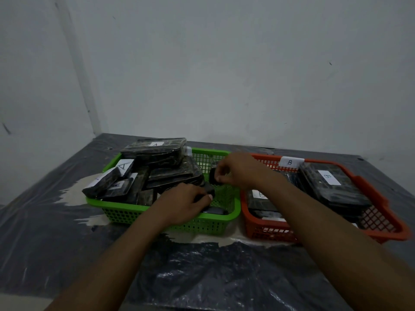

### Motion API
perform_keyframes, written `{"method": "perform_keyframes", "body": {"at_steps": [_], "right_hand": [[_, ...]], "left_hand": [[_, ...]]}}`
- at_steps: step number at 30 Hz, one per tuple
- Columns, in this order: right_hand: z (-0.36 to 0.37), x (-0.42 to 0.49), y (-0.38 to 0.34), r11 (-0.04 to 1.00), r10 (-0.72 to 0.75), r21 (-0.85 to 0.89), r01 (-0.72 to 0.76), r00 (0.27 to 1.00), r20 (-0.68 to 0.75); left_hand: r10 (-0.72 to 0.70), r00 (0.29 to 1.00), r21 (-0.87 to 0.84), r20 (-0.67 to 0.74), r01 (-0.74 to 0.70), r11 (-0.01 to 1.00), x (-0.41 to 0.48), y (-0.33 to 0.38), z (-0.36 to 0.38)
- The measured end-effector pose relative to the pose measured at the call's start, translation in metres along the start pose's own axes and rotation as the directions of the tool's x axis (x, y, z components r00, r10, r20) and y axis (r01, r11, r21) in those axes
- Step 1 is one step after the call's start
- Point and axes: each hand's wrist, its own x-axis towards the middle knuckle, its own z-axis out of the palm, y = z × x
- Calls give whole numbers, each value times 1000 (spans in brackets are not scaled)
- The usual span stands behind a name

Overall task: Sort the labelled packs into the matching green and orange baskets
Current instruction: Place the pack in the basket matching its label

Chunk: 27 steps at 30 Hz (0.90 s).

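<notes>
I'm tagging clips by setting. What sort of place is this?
Probably a bare indoor room used as a makeshift sorting spot: plain white walls meeting in a corner, dark plastic sheeting over the surface, and a green basket and orange basket holding labelled packs.

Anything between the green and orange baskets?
Nothing stands between green basket and orange basket, only a sliver of plastic-covered table; the right hand hangs above it. Head view.

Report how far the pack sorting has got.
Done: A-labelled packs piled in the green basket, B-labelled packs in the orange basket. In hand: right hand pinches a small pack, left hand grips another pack, both over the green basket. Left: setting those down; their labels can't be read.
</notes>
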Motion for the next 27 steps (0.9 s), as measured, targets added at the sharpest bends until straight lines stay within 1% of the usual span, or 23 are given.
{"method": "perform_keyframes", "body": {"at_steps": [1,3,5,8,10,13,16,18,20,22,24,25,26,27], "right_hand": [[1,7,4,1000,20,4,-20,998,-57],[6,23,8,998,53,-36,-57,994,-96],[12,39,9,990,73,-116,-81,995,-66],[23,59,9,973,110,-207,-101,993,31],[32,67,11,956,138,-271,-115,988,67],[44,72,12,933,159,-334,-137,986,40],[47,73,14,940,153,-309,-142,988,13],[43,70,16,967,129,-219,-128,992,-9],[37,63,20,994,108,-27,-110,991,-82],[28,51,24,979,120,187,-85,975,-185],[21,38,28,936,162,346,-58,946,-280],[18,32,31,902,196,430,-50,932,-304],[15,25,33,845,236,533,-44,925,-298],[12,19,33,755,273,654,-40,927,-258]], "left_hand": [[-16,999,34,-46,18,999,-2,1,3],[-40,992,90,-118,50,995,-4,1,7],[-50,988,106,-144,65,992,-5,2,9],[-60,984,112,-166,79,991,-6,1,12],[-65,980,129,-190,90,988,-6,0,13],[-70,975,141,-209,101,985,-7,0,14],[-85,972,131,-218,116,985,-8,0,14],[-92,972,127,-214,121,984,-8,1,13],[-103,972,111,-209,129,985,-8,2,12],[-132,971,56,-199,146,988,-8,2,11],[-155,967,-42,-203,150,988,-9,2,10],[-150,964,-100,-218,131,986,-9,1,9],[-133,962,-159,-238,97,983,-9,2,8],[-117,957,-215,-265,60,975,-9,4,7]]}}
